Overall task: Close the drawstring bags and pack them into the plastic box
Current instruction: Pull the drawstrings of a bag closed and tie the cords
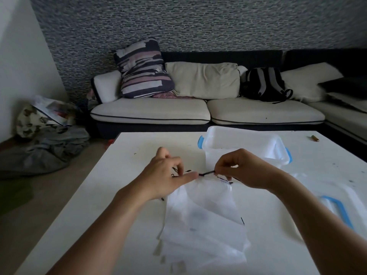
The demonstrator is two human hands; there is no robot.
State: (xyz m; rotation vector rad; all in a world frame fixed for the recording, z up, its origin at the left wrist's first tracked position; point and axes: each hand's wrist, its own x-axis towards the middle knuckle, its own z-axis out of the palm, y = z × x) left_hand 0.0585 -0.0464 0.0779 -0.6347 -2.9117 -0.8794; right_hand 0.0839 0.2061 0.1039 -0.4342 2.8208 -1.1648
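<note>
Several white translucent drawstring bags (pixel 202 219) lie stacked on the white table (pixel 111 195) in front of me. My left hand (pixel 164 175) pinches the gathered mouth of the top bag and its black drawstring (pixel 207 172). My right hand (pixel 242 167) pinches the other part of that cord just to the right, and the string runs taut between the two hands. Behind my hands stands the clear plastic box (pixel 244 145) with blue latches, open at the top.
The box's lid with a blue trim (pixel 337 207) lies on the table at the right. A small brown object (pixel 314 138) rests near the far right edge. Beyond the table are a sofa (pixel 158 112) with cushions and a backpack (pixel 264 84), and piled cloth on the floor at the left.
</note>
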